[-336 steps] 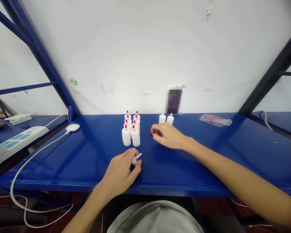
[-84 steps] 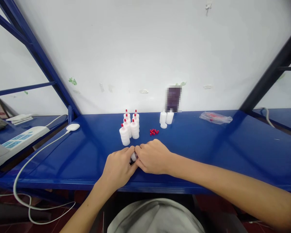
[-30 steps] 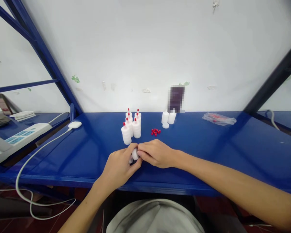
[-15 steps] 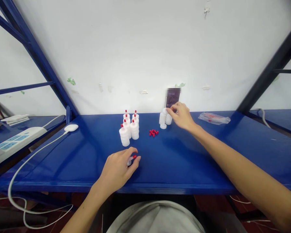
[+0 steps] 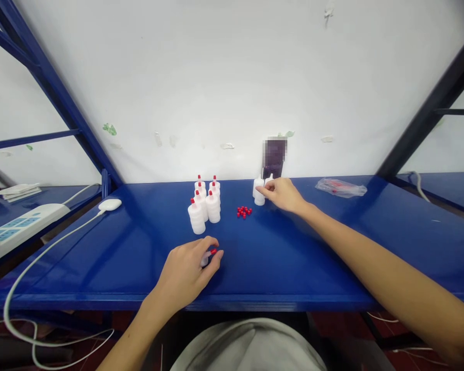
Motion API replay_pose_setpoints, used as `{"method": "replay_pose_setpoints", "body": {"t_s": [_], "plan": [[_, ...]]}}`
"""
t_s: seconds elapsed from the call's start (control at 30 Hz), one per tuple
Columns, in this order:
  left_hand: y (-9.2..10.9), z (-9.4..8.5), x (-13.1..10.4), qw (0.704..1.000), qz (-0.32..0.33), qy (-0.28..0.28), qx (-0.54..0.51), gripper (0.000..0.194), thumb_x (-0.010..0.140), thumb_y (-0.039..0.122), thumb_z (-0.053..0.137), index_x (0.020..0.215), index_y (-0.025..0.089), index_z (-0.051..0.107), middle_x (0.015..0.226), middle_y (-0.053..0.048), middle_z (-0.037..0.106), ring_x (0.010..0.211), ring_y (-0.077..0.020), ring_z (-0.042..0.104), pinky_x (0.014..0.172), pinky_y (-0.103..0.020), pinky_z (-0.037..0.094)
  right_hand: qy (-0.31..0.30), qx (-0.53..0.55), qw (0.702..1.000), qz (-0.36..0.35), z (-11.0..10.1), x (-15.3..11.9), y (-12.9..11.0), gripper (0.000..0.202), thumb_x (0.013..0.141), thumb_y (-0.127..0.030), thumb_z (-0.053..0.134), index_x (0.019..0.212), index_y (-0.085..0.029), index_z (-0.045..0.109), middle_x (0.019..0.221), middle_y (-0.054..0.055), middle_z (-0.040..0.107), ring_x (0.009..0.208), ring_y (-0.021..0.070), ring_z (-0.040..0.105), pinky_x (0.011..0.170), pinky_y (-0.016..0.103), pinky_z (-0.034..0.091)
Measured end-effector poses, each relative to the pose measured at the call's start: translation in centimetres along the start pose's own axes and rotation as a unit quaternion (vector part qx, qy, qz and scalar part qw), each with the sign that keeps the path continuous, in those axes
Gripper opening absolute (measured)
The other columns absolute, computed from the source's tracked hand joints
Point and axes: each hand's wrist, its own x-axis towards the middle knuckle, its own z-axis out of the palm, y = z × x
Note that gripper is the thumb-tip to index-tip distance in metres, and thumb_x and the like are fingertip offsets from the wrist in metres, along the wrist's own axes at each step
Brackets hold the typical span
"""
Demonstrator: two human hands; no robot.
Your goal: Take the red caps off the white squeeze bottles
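Observation:
My left hand is near the table's front edge, its fingers curled round a small white bottle with a red cap. Farther back, my right hand has its thumb and fingertips at a white bottle without a red cap. Another uncapped bottle shows its tip just behind that hand. Several white bottles with red caps stand upright in two rows beyond my left hand. A small cluster of loose red caps lies between those rows and my right hand.
On the blue table, a clear plastic bag lies at the back right. A dark phone-like object leans on the wall. At left are a white charger with its cable and a power strip.
My right hand has moved down and its fingertips are now lower, at the front white bottle. My left hand keeps its bottle in nearly the same place. The view has shifted slightly.

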Motion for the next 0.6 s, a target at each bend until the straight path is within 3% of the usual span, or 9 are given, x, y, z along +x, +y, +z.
{"method": "replay_pose_setpoints", "body": {"t_s": [0.2, 0.33, 0.43, 0.53, 0.6], "plan": [[0.1, -0.1, -0.2, 1.000, -0.004, 0.005, -0.009, 0.020, 0.096, 0.039, 0.042, 0.103, 0.025, 0.055, 0.086, 0.002, 0.067, 0.074, -0.0186, 0.063, 0.067, -0.029, 0.040, 0.051, -0.035, 0.998, -0.025, 0.0, -0.2, -0.4, 0.042, 0.089, -0.046, 0.047, 0.060, -0.019, 0.060, 0.057, 0.002, 0.059, 0.054, 0.0134, 0.047, 0.055, 0.027, 0.027], [0.1, -0.1, -0.5, 0.999, -0.002, 0.017, -0.036, 0.013, 0.094, 0.030, 0.042, 0.103, 0.023, 0.048, 0.082, 0.001, 0.063, 0.066, -0.0176, 0.058, 0.064, -0.030, 0.039, 0.066, -0.025, 0.990, -0.121, -0.4, -1.9, -3.1, 0.041, 0.093, -0.037, 0.042, 0.058, -0.018, 0.055, 0.056, 0.001, 0.057, 0.052, 0.0115, 0.044, 0.056, 0.027, 0.026], [-0.1, 0.0, -0.4, 0.998, 0.006, 0.031, -0.058, 0.010, 0.094, 0.028, 0.040, 0.100, 0.022, 0.046, 0.083, 0.000, 0.060, 0.067, -0.0175, 0.056, 0.064, -0.030, 0.039, -0.027, 0.015, 0.973, -0.227, -0.3, -4.3, -6.6, 0.034, 0.094, -0.035, 0.042, 0.070, -0.017, 0.058, 0.060, 0.000, 0.060, 0.053, 0.0112, 0.048, 0.056, 0.025, 0.026], [-0.2, 0.2, -0.1, 0.996, 0.022, 0.022, -0.085, 0.010, 0.094, 0.026, 0.040, 0.088, 0.021, 0.046, 0.080, -0.001, 0.058, 0.069, -0.0170, 0.053, 0.064, -0.029, 0.039, -0.145, -0.006, 0.932, -0.332, 0.4, -6.7, -10.0, 0.025, 0.093, -0.038, 0.047, 0.102, -0.017, 0.058, 0.065, -0.001, 0.064, 0.054, 0.0138, 0.051, 0.055, 0.026, 0.025], [-0.3, 0.3, 0.0, 0.994, 0.027, 0.013, -0.101, 0.012, 0.093, 0.024, 0.041, 0.081, 0.022, 0.044, 0.078, 0.000, 0.056, 0.067, -0.0158, 0.051, 0.063, -0.028, 0.039, -0.168, -0.030, 0.915, -0.366, 0.9, -7.6, -11.3, 0.022, 0.095, -0.033, 0.041, 0.100, -0.017, 0.056, 0.076, 0.002, 0.067, 0.056, 0.0143, 0.053, 0.054, 0.027, 0.024]]}}
